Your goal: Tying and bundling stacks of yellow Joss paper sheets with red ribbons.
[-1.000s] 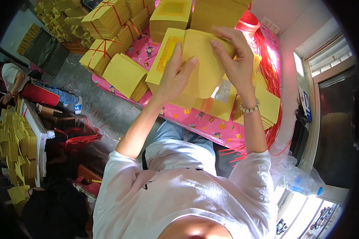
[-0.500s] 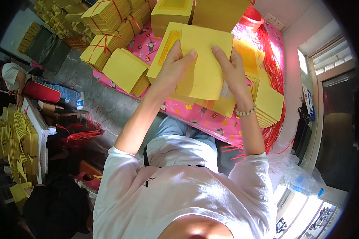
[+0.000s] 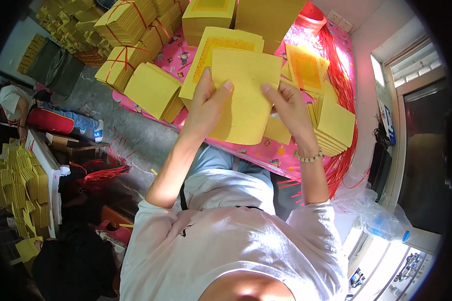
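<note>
One plain yellow stack (image 3: 153, 90) lies left of the left hand (image 3: 204, 104) and its fingers, on the pink-covered table (image 3: 171, 51). The left thumb presses on top of a yellow paper (image 3: 243, 103), and the other fingers curl by its left edge. Just past them sits a stack with an orange print (image 3: 231, 41). Between the fingers of both hands, the paper has come closer to the person (image 3: 231, 241) than half a second ago, so it seems to be held free of that stack. Its flat face looks up, and its long way runs away from the person, the far end leaning a bit right. The right hand (image 3: 291, 109) pinches the right edge the same way. Right of those fingers are an orange-printed pile (image 3: 306, 67), a fanned yellow pile (image 3: 336, 118) and red strings (image 3: 342, 75). I can't tell how many sheets are held.
</note>
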A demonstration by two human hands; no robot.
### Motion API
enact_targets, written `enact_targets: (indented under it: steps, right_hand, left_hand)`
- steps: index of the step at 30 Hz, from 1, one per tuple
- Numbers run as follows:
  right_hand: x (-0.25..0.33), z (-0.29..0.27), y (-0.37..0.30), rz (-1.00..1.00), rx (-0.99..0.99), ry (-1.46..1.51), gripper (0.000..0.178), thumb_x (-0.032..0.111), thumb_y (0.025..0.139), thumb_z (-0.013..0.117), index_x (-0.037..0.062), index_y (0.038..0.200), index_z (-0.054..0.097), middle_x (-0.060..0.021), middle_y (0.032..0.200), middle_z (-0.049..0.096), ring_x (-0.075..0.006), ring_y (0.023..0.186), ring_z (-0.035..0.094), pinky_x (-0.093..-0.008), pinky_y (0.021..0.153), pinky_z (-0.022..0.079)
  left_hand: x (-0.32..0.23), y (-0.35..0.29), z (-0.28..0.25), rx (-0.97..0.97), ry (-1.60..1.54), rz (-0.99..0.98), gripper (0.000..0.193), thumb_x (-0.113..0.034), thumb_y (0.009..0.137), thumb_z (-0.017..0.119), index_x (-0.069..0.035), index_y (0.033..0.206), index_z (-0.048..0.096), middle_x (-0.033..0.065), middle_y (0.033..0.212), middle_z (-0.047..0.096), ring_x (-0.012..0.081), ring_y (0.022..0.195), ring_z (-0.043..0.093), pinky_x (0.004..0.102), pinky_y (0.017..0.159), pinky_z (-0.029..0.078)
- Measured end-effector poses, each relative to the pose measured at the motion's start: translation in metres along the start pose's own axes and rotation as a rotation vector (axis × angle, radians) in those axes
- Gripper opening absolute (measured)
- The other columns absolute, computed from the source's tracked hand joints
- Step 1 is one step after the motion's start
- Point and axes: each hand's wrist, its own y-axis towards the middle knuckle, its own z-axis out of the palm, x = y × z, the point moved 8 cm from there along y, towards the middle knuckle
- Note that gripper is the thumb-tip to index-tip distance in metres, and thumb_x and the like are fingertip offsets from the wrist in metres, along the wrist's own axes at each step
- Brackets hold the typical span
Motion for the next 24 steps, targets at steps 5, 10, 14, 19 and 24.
enact_targets:
  steps: [5, 10, 14, 19, 24]
  right_hand:
    - [-0.003, 0.006, -0.017, -0.088, 0.023, -0.044, 0.025, 0.02, 0.092, 0.062, -0.0043, 0.1, 0.066, -0.0031, 0.083, 0.068, -0.0044, 0.07, 0.059, -0.0198, 0.059, 0.047]
    - [-0.015, 0.011, -0.023, 0.023, 0.079, 0.014, 0.028, 0.022, 0.091, 0.064, -0.0044, 0.099, 0.066, -0.0046, 0.082, 0.068, -0.0052, 0.072, 0.06, -0.0204, 0.059, 0.049]
    - [-0.018, 0.015, -0.022, 0.055, 0.115, -0.111, 0.03, 0.023, 0.09, 0.065, -0.0042, 0.101, 0.066, -0.0049, 0.083, 0.068, -0.0053, 0.071, 0.061, -0.0208, 0.059, 0.05]
    - [-0.025, 0.029, -0.027, 0.023, 0.156, -0.018, 0.029, 0.022, 0.089, 0.066, -0.0046, 0.1, 0.067, -0.0044, 0.083, 0.068, -0.0043, 0.071, 0.06, -0.0199, 0.059, 0.049]
    - [-0.018, 0.035, -0.028, -0.064, 0.136, -0.011, 0.028, 0.02, 0.089, 0.066, -0.0055, 0.101, 0.067, -0.0035, 0.082, 0.068, -0.0032, 0.071, 0.059, -0.0194, 0.059, 0.047]
  left_hand:
    - [0.01, -0.011, -0.004, -0.009, 0.04, -0.074, 0.035, -0.002, 0.093, 0.047, 0.0, 0.127, 0.04, 0.0103, 0.122, 0.054, 0.0146, 0.113, 0.051, 0.0291, 0.096, 0.039]
    - [0.011, -0.014, -0.008, -0.03, 0.033, -0.088, 0.036, -0.003, 0.093, 0.047, 0.0, 0.129, 0.04, 0.0103, 0.123, 0.054, 0.0146, 0.114, 0.05, 0.0291, 0.097, 0.039]
    - [0.011, -0.017, -0.014, -0.047, 0.031, -0.089, 0.036, -0.004, 0.094, 0.047, 0.0, 0.129, 0.04, 0.0097, 0.123, 0.054, 0.0143, 0.114, 0.05, 0.0289, 0.096, 0.039]
    - [0.0, -0.02, -0.022, -0.09, 0.028, -0.05, 0.035, -0.005, 0.095, 0.046, -0.001, 0.129, 0.041, 0.0095, 0.124, 0.054, 0.0138, 0.114, 0.05, 0.0288, 0.096, 0.039]
    - [-0.003, -0.021, -0.029, -0.124, 0.016, -0.048, 0.035, -0.006, 0.095, 0.046, -0.002, 0.129, 0.04, 0.0088, 0.124, 0.054, 0.013, 0.113, 0.051, 0.029, 0.096, 0.041]
